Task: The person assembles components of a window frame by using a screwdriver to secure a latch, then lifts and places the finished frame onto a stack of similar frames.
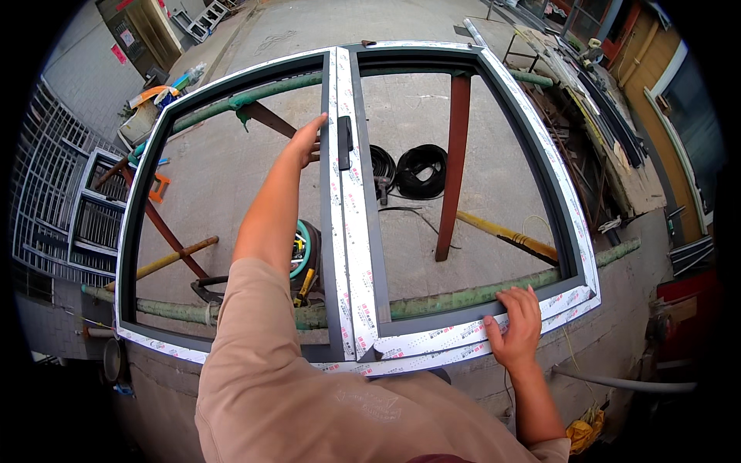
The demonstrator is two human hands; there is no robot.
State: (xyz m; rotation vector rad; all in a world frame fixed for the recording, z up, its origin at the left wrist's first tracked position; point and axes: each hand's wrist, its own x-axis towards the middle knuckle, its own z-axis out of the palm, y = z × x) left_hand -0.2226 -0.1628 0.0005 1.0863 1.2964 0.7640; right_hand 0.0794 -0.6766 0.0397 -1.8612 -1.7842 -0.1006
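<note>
A large window frame (478, 333) lies flat before me, its dark profiles covered with white printed protective film. No glass shows in its two openings. My left hand (309, 141) reaches over the left opening and grips the inner edge of the middle bar (340, 224). Beside its fingertips, a black window handle (344, 143) sits on that bar. My right hand (515, 324) is closed over the near rail of the right sash, fingers bent toward the opening and thumb on the film. The undersides of both grips are hidden.
Green pipes (478, 299) support the frame, with a rusty brown bar (454, 170) below. Coiled black hose (421, 171) and a round tool container (305, 258) sit on the concrete. Long profiles (598, 100) are stacked at right; metal grilles (58, 185) stand at left.
</note>
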